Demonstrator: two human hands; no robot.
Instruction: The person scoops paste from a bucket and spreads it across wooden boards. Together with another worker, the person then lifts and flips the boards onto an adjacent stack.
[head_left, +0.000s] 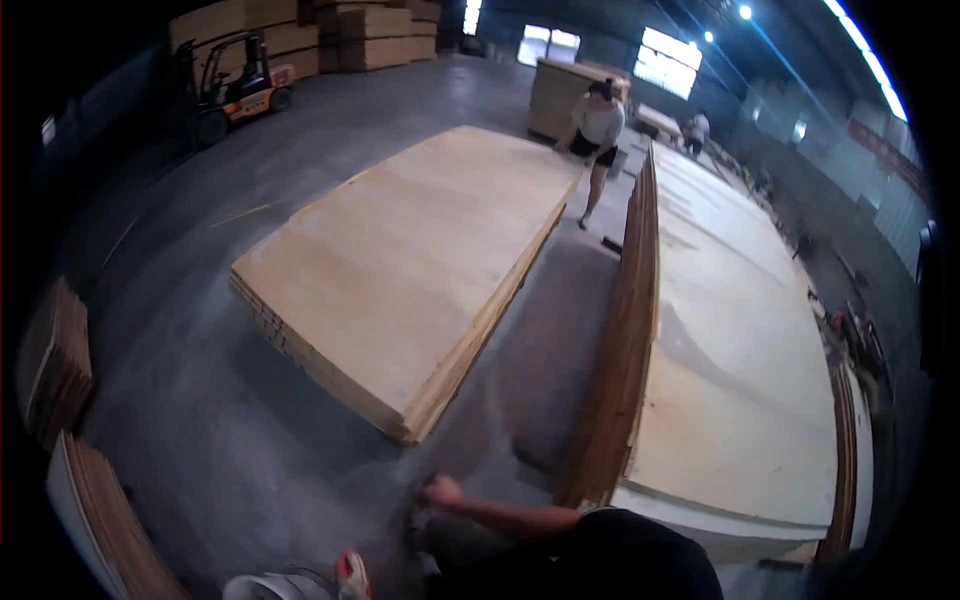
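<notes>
The right hand is held near the large left board stack; whether its fingers are clenched cannot be told.

Orange-and-black forklift on grey floor — bright windows farther back, lit lamp overhead.

The right arm stretches out low, bare below a dark sleeve. The right hand looks curled, but its fingers are too blurry to see well.
</notes>
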